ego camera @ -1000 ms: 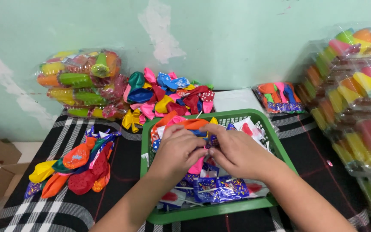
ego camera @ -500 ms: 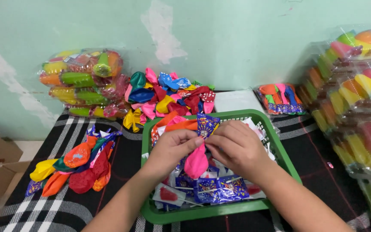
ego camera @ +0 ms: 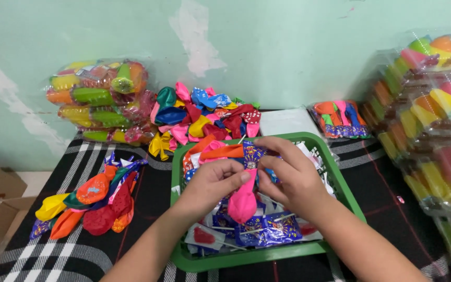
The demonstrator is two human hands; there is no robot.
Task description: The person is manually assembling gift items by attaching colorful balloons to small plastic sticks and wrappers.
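At the left edge of the black checked cloth (ego camera: pixel 131 250) lies a small heap of flat balloons (ego camera: pixel 87 201), orange, yellow and red, and behind it, against the wall, stands a clear bag of coloured toys (ego camera: pixel 97 102). Next comes a loose pile of balloons (ego camera: pixel 204 117) at the back edge. Over the green basket (ego camera: pixel 340 183), in the middle of the cloth, the left hand (ego camera: pixel 212 185) and the right hand (ego camera: pixel 291 175) meet; the fingers of both are closed together, pinching the neck of a pink balloon (ego camera: pixel 242 201), which hangs down between them above the printed blue packets (ego camera: pixel 267 230) in the basket. This balloon is uninflated, smooth, bright pink, narrow at the top and wider below. I judge it very light, soft and stretchy, a little slippery, so the rolled neck is the best place to grip it. At the right edge, stacked clear packs (ego camera: pixel 434 115) of coloured pieces rise up.
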